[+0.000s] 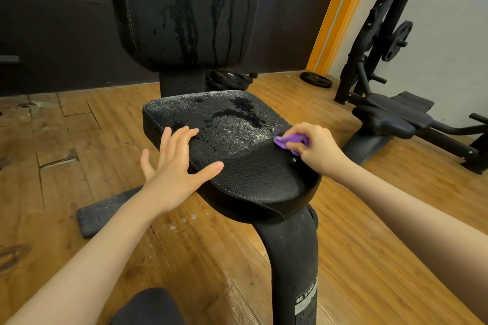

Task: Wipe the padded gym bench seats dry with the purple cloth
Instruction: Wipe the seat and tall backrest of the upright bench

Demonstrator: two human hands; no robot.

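Knee [150,306] in dark fabric sits at the very bottom of the shot, right next to the black curved post [290,258] that carries the seat, and there's a warning sticker [306,298] low on that post.

Next up, both forearms reach in over the wooden floor [79,140]. Left hand [174,166] lies flat on the near-left edge of the seat pad [245,177], fingers spread and straight, so that grip is apart and holds nothing, just resting on the leather. Right hand [314,150] is over on the right edge of the same surface, fingers curled and clamped on the purple cloth [289,141], which is bunched up small and pressed against the pad.

Near half of the seat looks dry and matte. Far half is wet, covered in fine droplets with a few darker pooled patches toward the back. Some water spots on the floor under the seat too, and a flat dark foot [105,211] of the frame sticks out to the left.

Behind the seat stands the upright back pad [184,8], with drip streaks running down it. Weight plates [229,79] lie on the floor just behind it, one more plate [315,79] by the orange strip [340,8] on the wall. Far right there's another black bench [390,116] and a rack [383,21] with a plate hung on it.
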